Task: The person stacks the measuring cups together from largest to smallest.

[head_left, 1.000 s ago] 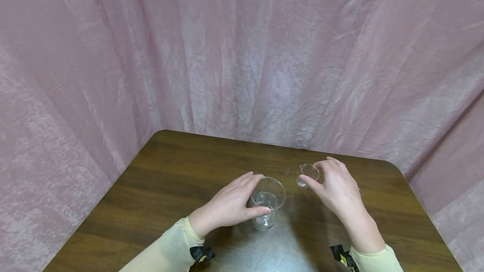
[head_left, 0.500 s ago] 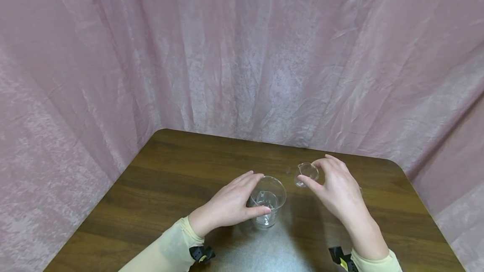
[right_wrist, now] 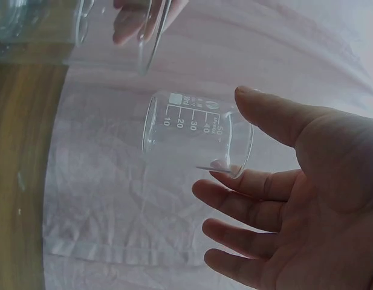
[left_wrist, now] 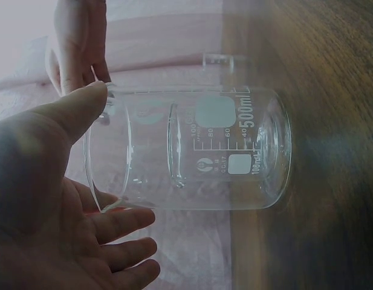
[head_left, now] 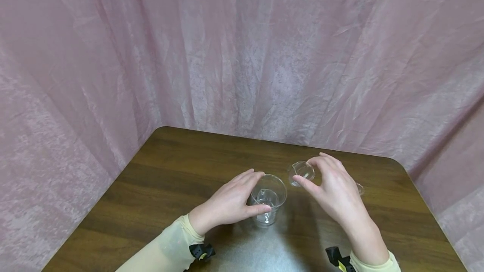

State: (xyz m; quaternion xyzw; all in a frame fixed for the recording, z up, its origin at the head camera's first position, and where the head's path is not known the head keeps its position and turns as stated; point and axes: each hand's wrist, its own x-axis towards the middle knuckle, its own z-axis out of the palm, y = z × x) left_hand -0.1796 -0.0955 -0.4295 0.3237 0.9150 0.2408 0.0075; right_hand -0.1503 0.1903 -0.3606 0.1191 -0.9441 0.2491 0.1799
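Note:
My left hand [head_left: 232, 200] holds a large 500 ml glass beaker [left_wrist: 150, 175] near its rim, thumb on one side and fingers on the other. The beaker stands upright on the table. Inside it sits a 100 ml beaker [head_left: 266, 200], its markings readable through the outer wall in the left wrist view. To the right, my right hand [head_left: 334, 186] pinches a small 50 ml beaker [right_wrist: 192, 139] near the rim between thumb and index finger. That small beaker is lifted off the table, apart from the large one, with its other fingers spread below in the right wrist view.
Another small clear glass piece [head_left: 360, 189] is on the table, partly hidden behind my right hand. The brown wooden table [head_left: 162, 167] has a rounded far edge. Pink curtains [head_left: 227, 53] hang behind it and at both sides.
My right hand has moved slightly left with the 50 ml beaker, nearer the large one. A glass piece behind that hand has come into view. My left hand stays in place.

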